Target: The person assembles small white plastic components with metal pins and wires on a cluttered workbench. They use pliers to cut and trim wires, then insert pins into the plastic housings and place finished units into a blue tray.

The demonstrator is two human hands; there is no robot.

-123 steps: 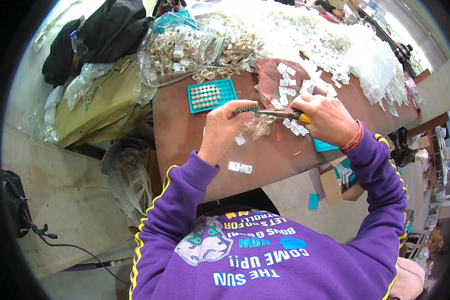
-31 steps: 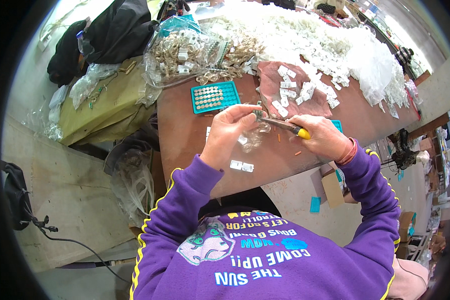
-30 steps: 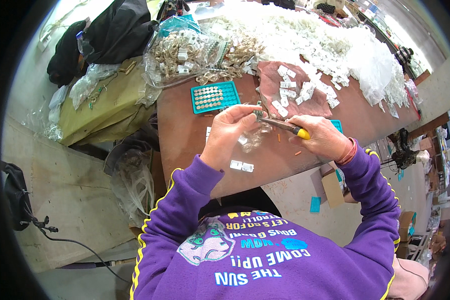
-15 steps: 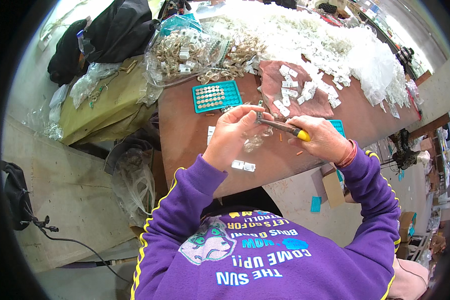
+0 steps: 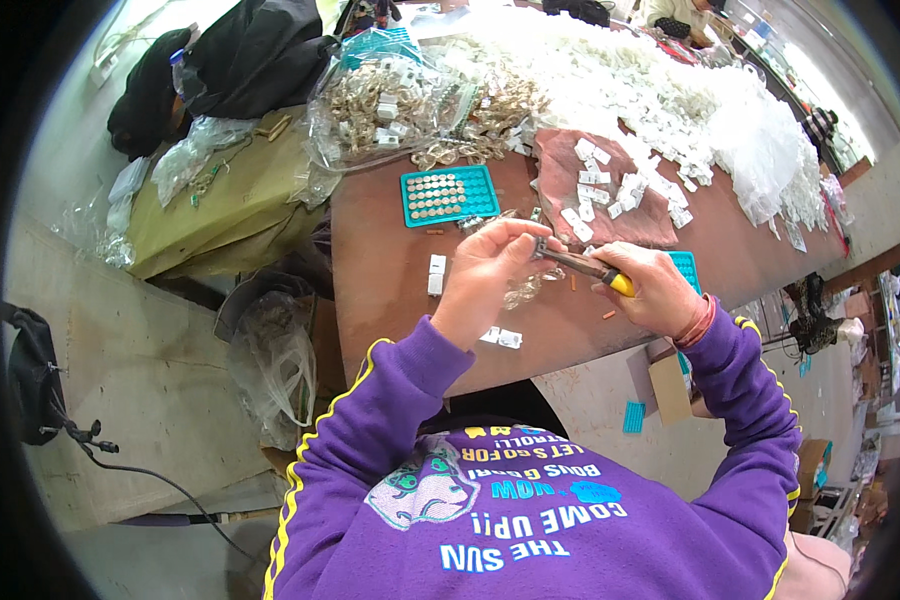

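Note:
My right hand [image 5: 652, 287] is closed round the yellow handles of a pair of pliers [image 5: 576, 262]. Their jaws point left, meeting a small dark metal piece [image 5: 540, 244] that my left hand [image 5: 485, 275] pinches between thumb and fingers. The exact shape of that piece is too small to make out. Below the pliers a clear, crumpled plastic bit [image 5: 523, 292] lies on the brown table. White plastic pieces [image 5: 436, 275] lie beside my left wrist, and another white pair [image 5: 501, 337] is near the table's front edge.
A teal tray [image 5: 481, 196] holds round silvery discs behind my left hand. Further right, white pieces lie on a pink cloth [image 5: 560, 160], with a large heap of white parts [image 5: 650, 90] behind. A clear bag [image 5: 355, 125] of beige parts stands back left. Another teal tray [image 5: 683, 264] sits by my right hand.
The whole view has shifted slightly, so the table and hands appear a little further right and lower. Both hands keep their hold, with the pliers still at the small metal piece.

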